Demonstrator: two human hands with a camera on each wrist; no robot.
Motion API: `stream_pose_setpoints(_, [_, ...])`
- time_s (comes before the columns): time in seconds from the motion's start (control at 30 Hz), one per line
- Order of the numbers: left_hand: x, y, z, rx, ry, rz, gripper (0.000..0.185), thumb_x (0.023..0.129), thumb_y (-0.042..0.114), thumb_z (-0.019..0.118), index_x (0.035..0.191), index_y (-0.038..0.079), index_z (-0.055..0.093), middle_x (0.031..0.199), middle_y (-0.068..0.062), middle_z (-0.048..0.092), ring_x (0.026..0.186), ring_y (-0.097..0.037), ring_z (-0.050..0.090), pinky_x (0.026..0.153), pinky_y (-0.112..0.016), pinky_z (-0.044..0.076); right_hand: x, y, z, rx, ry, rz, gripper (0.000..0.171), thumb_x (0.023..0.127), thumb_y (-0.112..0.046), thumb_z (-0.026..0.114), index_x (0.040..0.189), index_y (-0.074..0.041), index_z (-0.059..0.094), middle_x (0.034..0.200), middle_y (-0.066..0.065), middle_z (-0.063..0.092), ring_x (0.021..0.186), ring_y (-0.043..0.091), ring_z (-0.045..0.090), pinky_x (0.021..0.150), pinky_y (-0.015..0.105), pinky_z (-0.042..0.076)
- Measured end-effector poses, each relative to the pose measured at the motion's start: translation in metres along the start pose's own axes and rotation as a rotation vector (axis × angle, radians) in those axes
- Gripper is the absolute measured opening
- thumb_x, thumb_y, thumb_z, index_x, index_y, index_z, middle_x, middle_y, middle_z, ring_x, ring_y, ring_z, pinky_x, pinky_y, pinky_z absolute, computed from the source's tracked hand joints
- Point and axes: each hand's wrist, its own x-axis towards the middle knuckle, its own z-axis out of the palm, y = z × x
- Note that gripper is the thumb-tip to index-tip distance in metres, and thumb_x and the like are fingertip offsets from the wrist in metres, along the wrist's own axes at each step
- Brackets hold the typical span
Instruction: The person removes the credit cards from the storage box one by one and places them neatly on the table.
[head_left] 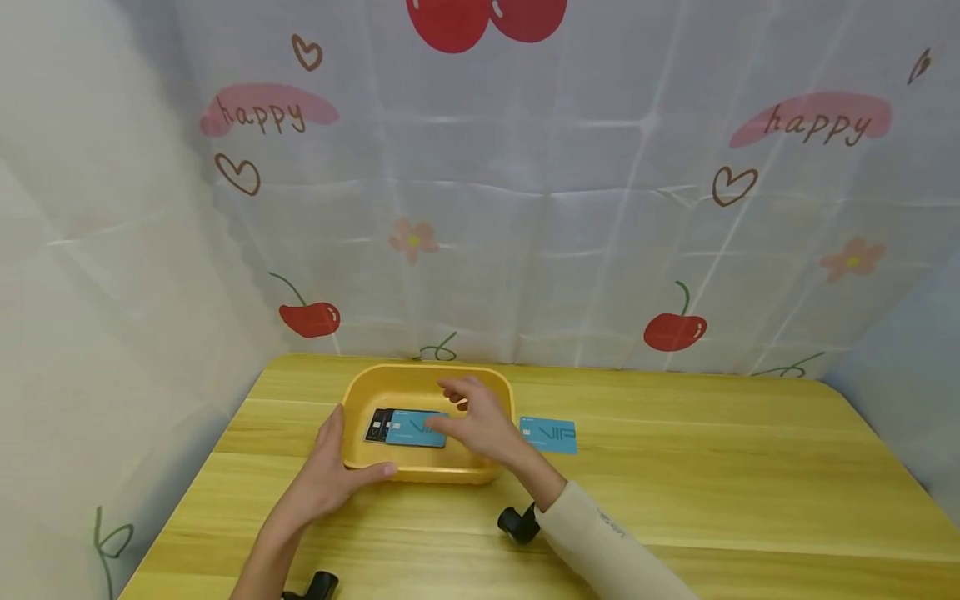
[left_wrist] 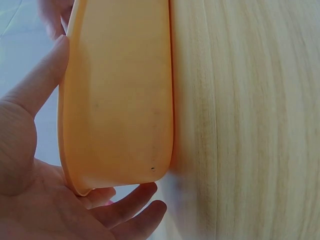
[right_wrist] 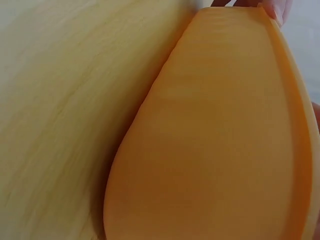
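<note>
My left hand (head_left: pixel 326 475) grips the near left corner of a yellow plastic bin (head_left: pixel 450 476), its thumb along the front rim and its fingers round the left end. In the left wrist view those fingers (left_wrist: pixel 137 207) lie against the bin's end wall. Inside the bin a blue VIP card (head_left: pixel 408 427) partly covers a black card (head_left: pixel 372 426). Over the bin's right part hovers my right hand (head_left: pixel 480 425), fingers spread and nothing between them, the thumb tip overlapping the blue card's right end. Another blue VIP card (head_left: pixel 551 435) lies on the table right of the bin.
The wood-grain table (head_left: pixel 712 475) extends to the right of the bin. Behind it hangs a white curtain (head_left: pixel 540 250) printed with cherries, hearts and flowers. Black wrist devices show at the right wrist (head_left: pixel 519 525) and the left wrist (head_left: pixel 321 586).
</note>
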Motion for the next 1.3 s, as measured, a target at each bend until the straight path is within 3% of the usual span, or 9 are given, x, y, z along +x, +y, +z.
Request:
stream_pose_setpoints(0.17, [0.000,0.000,0.001,-0.003,0.000,0.005,0.127,0.080,0.042,0.082,0.153,-0.006,-0.009,0.158,-0.031,0.001,0.142,-0.047,0.014,0.112,-0.060,0.020,0.005,0.001,0.006,-0.053,-0.041,0.052,0.062,0.089,-0.025,0.075,0.139,0.004,0.052,0.126,0.022,0.053,0.115,0.039,0.051,0.093,0.050,0.047])
stream_pose_setpoints(0.43, [0.000,0.002,0.001,0.008,-0.006,-0.011,0.127,0.080,0.044,0.082,0.154,-0.005,-0.009,0.158,-0.030,0.001,0.142,-0.047,0.015,0.111,-0.061,0.021,0.013,0.005,0.013,0.024,-0.031,0.098,0.065,0.088,-0.031,0.076,0.138,0.002,0.054,0.129,0.018,0.052,0.122,0.038,0.048,0.097,0.051,0.044])
stream_pose_setpoints(0.63, [-0.001,0.003,0.001,0.014,-0.010,-0.011,0.127,0.080,0.044,0.082,0.153,-0.006,-0.010,0.158,-0.031,0.000,0.142,-0.046,0.014,0.112,-0.060,0.020,0.016,0.011,0.018,0.017,-0.079,0.150,0.065,0.086,-0.029,0.079,0.137,0.002,0.056,0.126,0.019,0.048,0.120,0.037,0.045,0.093,0.050,0.044])
stream_pose_setpoints(0.87, [-0.001,0.003,-0.001,0.017,-0.019,-0.007,0.127,0.081,0.043,0.081,0.152,-0.007,-0.011,0.158,-0.032,-0.003,0.143,-0.048,0.010,0.112,-0.061,0.018,0.023,0.011,0.027,-0.119,-0.172,0.201,0.072,0.081,-0.032,0.083,0.140,-0.002,0.055,0.142,0.021,0.041,0.131,0.037,0.031,0.102,0.055,0.036])
stream_pose_setpoints(1.3, [0.000,0.001,0.000,0.001,-0.024,0.005,0.128,0.081,0.042,0.081,0.152,-0.007,-0.012,0.157,-0.032,-0.002,0.144,-0.047,0.008,0.112,-0.061,0.016,0.037,0.016,0.038,-0.287,-0.208,0.271,0.071,0.077,-0.035,0.085,0.135,-0.002,0.059,0.136,0.015,0.053,0.118,0.029,0.038,0.099,0.042,0.036])
